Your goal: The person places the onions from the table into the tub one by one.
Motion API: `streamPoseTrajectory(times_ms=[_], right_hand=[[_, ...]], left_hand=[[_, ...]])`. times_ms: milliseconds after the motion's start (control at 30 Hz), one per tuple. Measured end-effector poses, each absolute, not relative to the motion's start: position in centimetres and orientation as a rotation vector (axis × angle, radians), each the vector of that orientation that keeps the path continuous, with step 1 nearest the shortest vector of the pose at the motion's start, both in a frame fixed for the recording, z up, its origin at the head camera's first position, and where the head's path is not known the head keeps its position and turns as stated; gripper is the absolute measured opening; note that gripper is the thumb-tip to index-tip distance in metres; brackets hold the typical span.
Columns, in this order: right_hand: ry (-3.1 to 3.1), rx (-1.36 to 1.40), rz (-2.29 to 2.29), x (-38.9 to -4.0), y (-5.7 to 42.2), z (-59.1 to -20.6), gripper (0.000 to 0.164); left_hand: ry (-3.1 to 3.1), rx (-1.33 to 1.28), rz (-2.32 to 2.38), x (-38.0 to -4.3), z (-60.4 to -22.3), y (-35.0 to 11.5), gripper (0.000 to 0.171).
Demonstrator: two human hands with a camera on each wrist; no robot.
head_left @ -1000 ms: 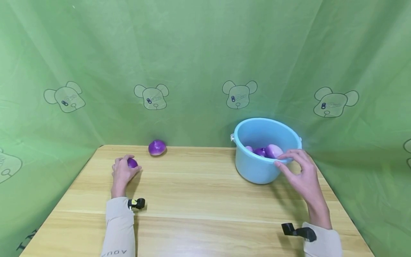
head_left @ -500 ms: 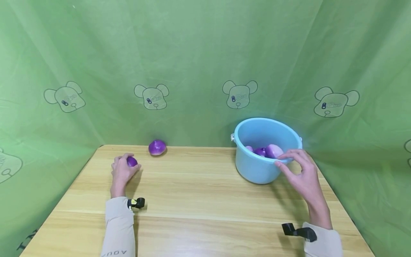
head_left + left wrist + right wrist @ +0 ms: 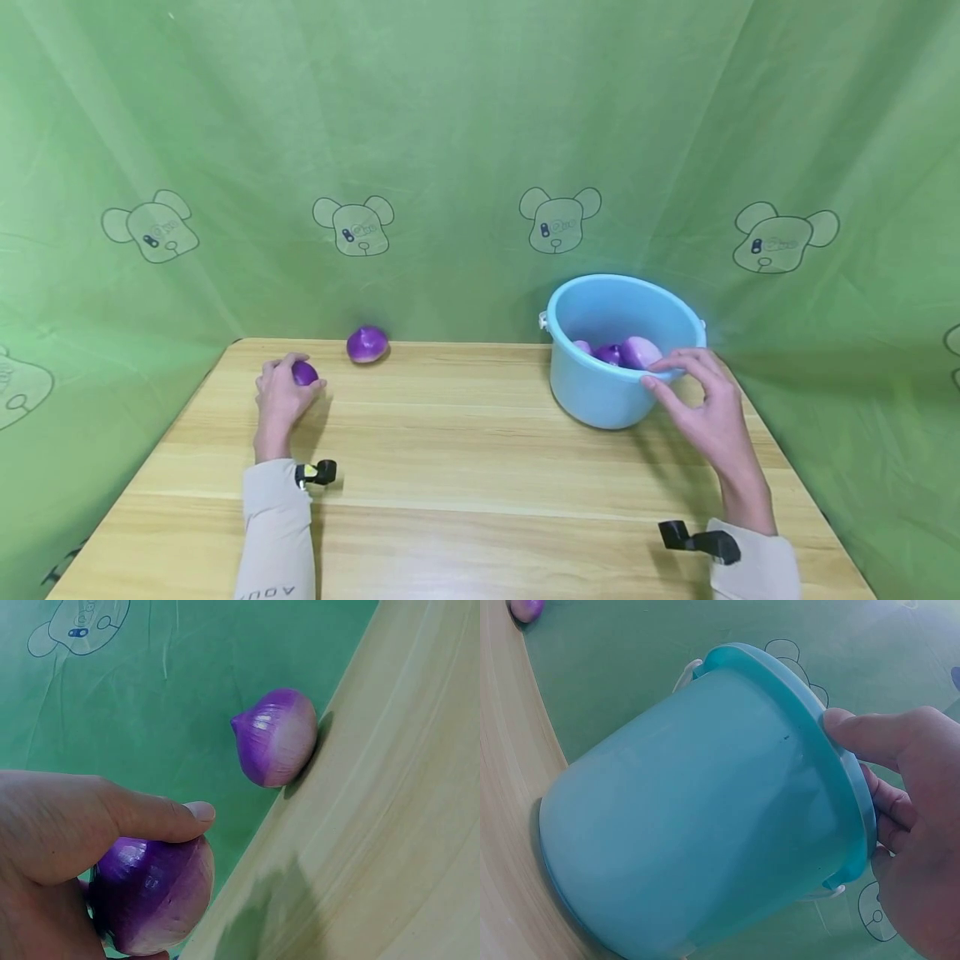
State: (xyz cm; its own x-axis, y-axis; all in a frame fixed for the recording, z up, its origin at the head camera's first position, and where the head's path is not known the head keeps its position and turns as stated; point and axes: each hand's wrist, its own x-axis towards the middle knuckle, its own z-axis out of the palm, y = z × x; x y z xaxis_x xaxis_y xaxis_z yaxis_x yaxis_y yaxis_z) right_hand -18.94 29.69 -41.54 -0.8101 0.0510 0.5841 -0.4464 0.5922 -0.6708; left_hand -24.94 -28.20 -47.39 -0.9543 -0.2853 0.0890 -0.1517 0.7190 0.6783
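My left hand (image 3: 277, 397) grips a purple onion (image 3: 154, 896) with a pale base, thumb on one side and fingers curled round the other. In the left wrist view the onion's far side is hidden by the hand. A second purple onion (image 3: 367, 344) lies on the table's back edge, a little beyond and to the right of that hand. At the right stands a light blue bucket (image 3: 600, 396) with several purple onions (image 3: 640, 353) inside, partly hidden by its wall. My right hand (image 3: 708, 408) pinches the bucket's near rim between thumb and fingers.
The wooden table (image 3: 450, 467) reaches back to a green curtain (image 3: 450, 275) printed with bear heads, which also hangs along both sides. White handle fittings (image 3: 543, 321) stick out at the bucket's sides.
My left hand has shifted slightly left and away from me, carrying the onion with it. The right hand, the bucket and the other onion stay where they were.
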Motion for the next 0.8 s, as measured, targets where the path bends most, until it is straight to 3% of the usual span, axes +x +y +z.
streamPoseTrajectory(times_ms=[800], right_hand=[[-2.252, 0.318, 1.160, -19.0, 29.7, -41.4, 0.020]], left_hand=[[-2.695, 0.352, -1.041, -24.5, -45.6, -27.8, 0.063]])
